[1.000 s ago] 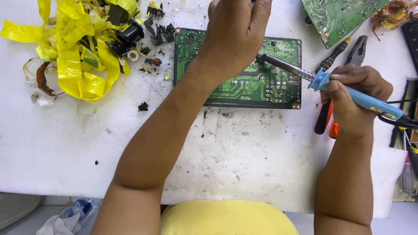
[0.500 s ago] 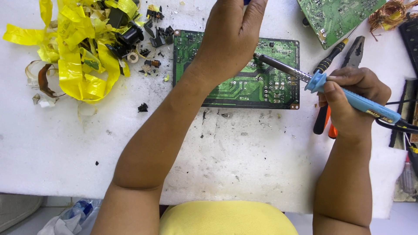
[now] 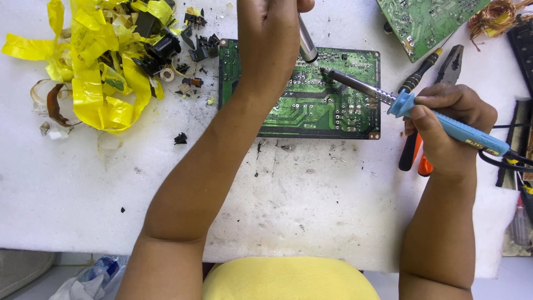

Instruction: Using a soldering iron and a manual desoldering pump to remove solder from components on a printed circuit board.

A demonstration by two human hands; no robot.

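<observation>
Lying at the far left of a white worktable (image 3: 83, 200) is a heap of crumpled yellow tape (image 3: 94, 72) mixed with small black parts. Just right of it, toward the far middle, a green circuit board (image 3: 311, 105) lies flat with its long side running left to right. The left hand (image 3: 272, 33) hangs above the board's far edge, its back to the camera, fingers curled around a slim metal tube (image 3: 307, 41) that points down and slightly right at the board; how tightly they close cannot be seen. From the right, the right hand (image 3: 449, 125) pinches a blue-handled soldering iron (image 3: 444, 123) between thumb and fingers. The iron's long axis slants from near right up to far left, its metal tip resting over the board just right of the tube's end, the two almost meeting. Pliers (image 3: 449, 64) and a black-and-orange screwdriver (image 3: 413, 128) lie partly under that hand, a second board at the far right.
</observation>
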